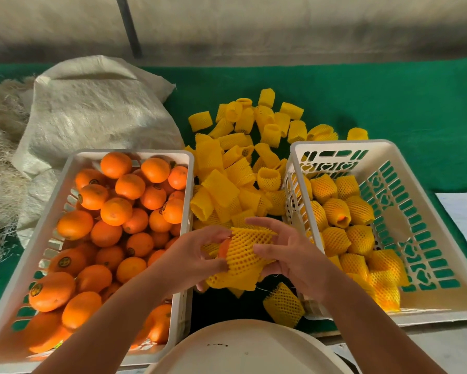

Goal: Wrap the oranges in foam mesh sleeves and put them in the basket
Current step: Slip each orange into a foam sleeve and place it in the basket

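Between the two baskets, my left hand [192, 255] and my right hand [294, 255] hold one orange [224, 248] partly covered by a yellow foam mesh sleeve [244, 252]. Only a sliver of orange peel shows at the sleeve's left end. My left fingers pinch the sleeve's left edge; my right fingers curl around its right side. A white basket [185, 157] on the left is full of several bare oranges [116, 211]. The white basket [389, 195] on the right holds several wrapped oranges [335, 209].
A heap of loose yellow sleeves [240, 157] lies on the green cloth [389, 103] between and behind the baskets; one sleeve [283, 303] lies near the front. A white woven sack [92, 112] sits at back left. A pale round rim [248, 344] fills the bottom centre.
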A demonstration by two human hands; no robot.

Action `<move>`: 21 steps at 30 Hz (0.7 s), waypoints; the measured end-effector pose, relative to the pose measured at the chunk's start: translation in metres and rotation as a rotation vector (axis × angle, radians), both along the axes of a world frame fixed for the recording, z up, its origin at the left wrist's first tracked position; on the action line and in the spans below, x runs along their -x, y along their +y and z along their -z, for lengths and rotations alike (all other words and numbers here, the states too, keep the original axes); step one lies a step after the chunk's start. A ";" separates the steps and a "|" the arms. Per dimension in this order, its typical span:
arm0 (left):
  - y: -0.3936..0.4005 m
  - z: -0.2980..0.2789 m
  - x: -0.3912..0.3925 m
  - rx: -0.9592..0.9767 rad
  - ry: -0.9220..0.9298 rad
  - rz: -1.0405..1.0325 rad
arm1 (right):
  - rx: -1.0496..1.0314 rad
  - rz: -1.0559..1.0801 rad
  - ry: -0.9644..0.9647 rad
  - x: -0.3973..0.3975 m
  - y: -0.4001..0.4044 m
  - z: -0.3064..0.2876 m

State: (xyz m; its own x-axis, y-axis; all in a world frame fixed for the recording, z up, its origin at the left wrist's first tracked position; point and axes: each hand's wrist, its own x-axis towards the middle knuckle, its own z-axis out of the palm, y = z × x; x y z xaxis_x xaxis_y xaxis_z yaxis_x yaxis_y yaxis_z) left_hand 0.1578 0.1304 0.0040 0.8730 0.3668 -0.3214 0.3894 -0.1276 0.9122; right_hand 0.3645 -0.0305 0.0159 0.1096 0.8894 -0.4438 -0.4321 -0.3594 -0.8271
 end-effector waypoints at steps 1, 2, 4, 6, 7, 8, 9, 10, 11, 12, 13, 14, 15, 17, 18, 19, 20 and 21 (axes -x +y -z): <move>0.000 0.001 0.000 0.019 -0.007 -0.005 | 0.003 -0.013 -0.032 -0.001 0.001 -0.001; 0.000 0.003 0.000 0.037 -0.012 -0.007 | 0.006 -0.029 -0.065 -0.002 0.001 -0.002; -0.002 0.004 0.000 0.071 -0.021 -0.001 | 0.010 -0.075 -0.139 -0.003 0.002 -0.006; -0.003 0.006 0.000 0.083 -0.016 0.006 | 0.013 -0.150 -0.239 -0.004 0.002 -0.009; -0.004 0.007 0.000 0.077 -0.012 0.014 | 0.015 -0.201 -0.316 -0.004 0.002 -0.011; -0.004 0.007 0.000 0.065 -0.007 0.023 | 0.017 -0.255 -0.429 -0.003 0.002 -0.013; -0.005 0.007 0.000 0.055 0.001 0.029 | 0.016 -0.305 -0.571 -0.002 0.002 -0.015; -0.007 0.007 0.000 0.049 0.011 0.029 | 0.011 -0.343 -0.710 -0.002 0.002 -0.015; -0.008 0.007 0.000 0.047 0.019 0.026 | 0.004 -0.358 -0.810 -0.001 0.003 -0.014; -0.009 0.007 -0.001 0.051 0.018 0.022 | 0.002 -0.350 -0.854 0.001 0.003 -0.015; -0.010 0.007 -0.001 0.060 0.007 0.018 | 0.004 -0.333 -0.854 0.001 0.005 -0.016; -0.011 0.007 -0.002 0.073 -0.010 0.015 | 0.010 -0.315 -0.831 0.001 0.005 -0.016; -0.011 0.006 -0.003 0.090 -0.025 0.012 | 0.021 -0.298 -0.799 0.001 0.006 -0.017; -0.012 0.005 -0.003 0.136 -0.036 0.007 | 0.048 -0.255 -0.694 -0.002 0.005 -0.017; -0.012 0.004 -0.002 0.165 -0.041 0.006 | 0.060 -0.214 -0.588 -0.004 0.004 -0.018; -0.012 0.005 -0.001 0.201 -0.049 0.003 | 0.065 -0.156 -0.444 -0.005 0.002 -0.019; -0.012 0.005 0.001 0.245 -0.056 -0.006 | 0.065 -0.094 -0.285 -0.008 0.001 -0.019; -0.012 0.004 0.003 0.298 -0.061 -0.025 | 0.061 -0.038 -0.132 -0.011 -0.002 -0.018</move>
